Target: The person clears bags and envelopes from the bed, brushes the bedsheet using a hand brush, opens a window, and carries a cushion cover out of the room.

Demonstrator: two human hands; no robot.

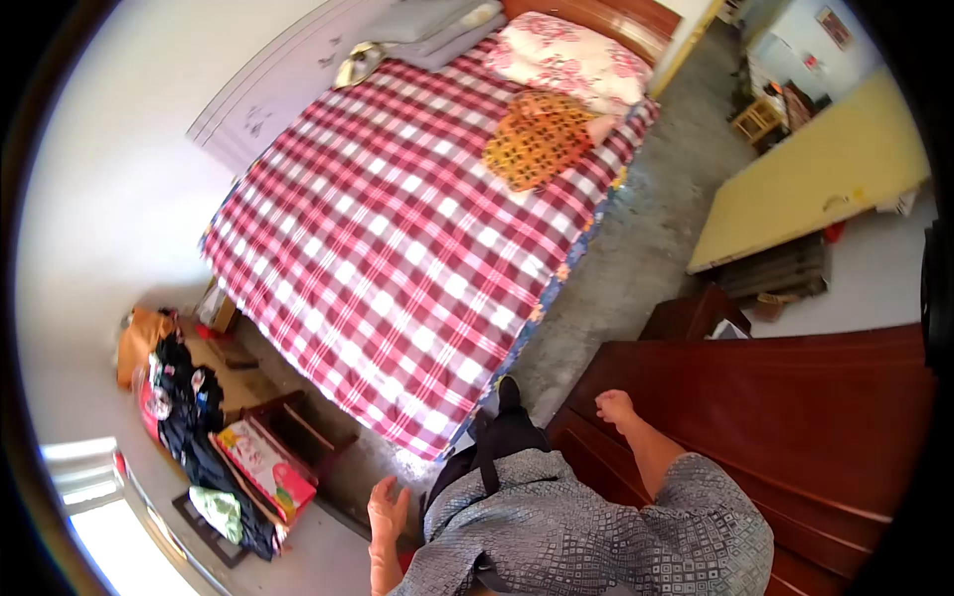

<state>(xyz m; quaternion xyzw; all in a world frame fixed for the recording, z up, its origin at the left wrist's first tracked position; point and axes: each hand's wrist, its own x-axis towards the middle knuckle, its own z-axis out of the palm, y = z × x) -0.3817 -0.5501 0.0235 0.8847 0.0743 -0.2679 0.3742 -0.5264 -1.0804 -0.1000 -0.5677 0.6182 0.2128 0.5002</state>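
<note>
From my distant post I am seeing the bed filling most of the head view, with a red-and-white checked sheet point(378, 238) covering its top and a blue floral layer point(542, 303) showing along the near right edge. A dark red wooden cabinet point(775, 417) is spreading across the lower right, and a yellow door point(815, 174) is standing ajar beyond it. A pale lilac panel point(263, 99) is running along the left side of the bed, and a reddish wooden headboard point(606, 28) is rising at the far end.

On the sheet, a floral pillow point(568, 58) is lying by the headboard, grey folded bedding point(427, 28) is resting in the far left corner, and an orange patterned cloth point(537, 139) is lying just on the near side of the pillow. A small pale cloth point(358, 65) is sitting beside the bedding. At lower left, dark clothes point(189, 427) are heaping up near a pink-and-red box point(266, 469), with a light green cloth point(217, 512) lying just below it.

Smallest, I am holding both hands apart: the left hand point(388, 509) is hanging released, fingers spread, between the box and the person's patterned shirt point(586, 526); the right hand point(615, 405) is hovering over the cabinet, fingers curling, and I cannot tell how tightly.
</note>
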